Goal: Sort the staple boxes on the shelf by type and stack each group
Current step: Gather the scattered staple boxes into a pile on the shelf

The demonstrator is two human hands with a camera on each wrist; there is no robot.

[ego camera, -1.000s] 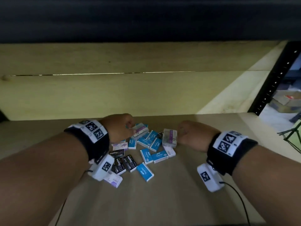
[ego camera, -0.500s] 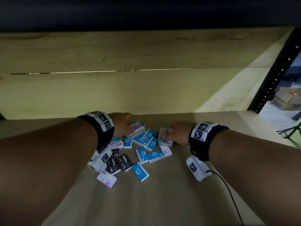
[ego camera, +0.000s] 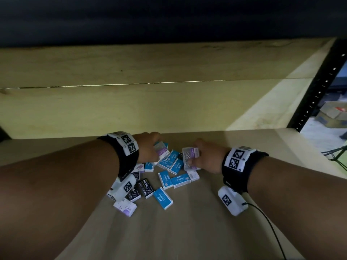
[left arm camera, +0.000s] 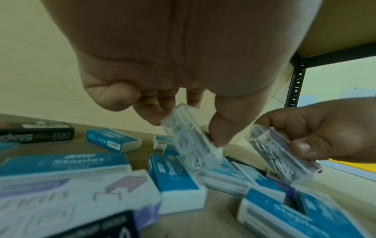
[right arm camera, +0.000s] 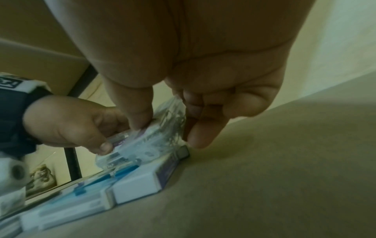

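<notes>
A loose pile of staple boxes lies on the shelf board (ego camera: 187, 231): several blue ones (ego camera: 181, 180), black ones (ego camera: 146, 187) and a white-and-purple one (ego camera: 125, 207). My left hand (ego camera: 153, 147) pinches a clear plastic box (left arm camera: 193, 141) of staples between thumb and fingers, tilted just above the blue boxes. My right hand (ego camera: 195, 158) grips a second clear box (left arm camera: 282, 154) with a purple label by its long sides, at the pile's right edge. The two clear boxes are close together but apart.
A wooden back wall (ego camera: 131, 109) closes the shelf behind the pile. A black slotted post (ego camera: 319, 87) stands at the right edge, with cardboard boxes (ego camera: 334, 113) on the floor beyond. A thin black cable (ego camera: 270, 228) trails from my right wrist.
Both arms have reached further in over the pile. The right hand has brought its clear box a little left and down toward the heap. The left hand still holds its clear box.
</notes>
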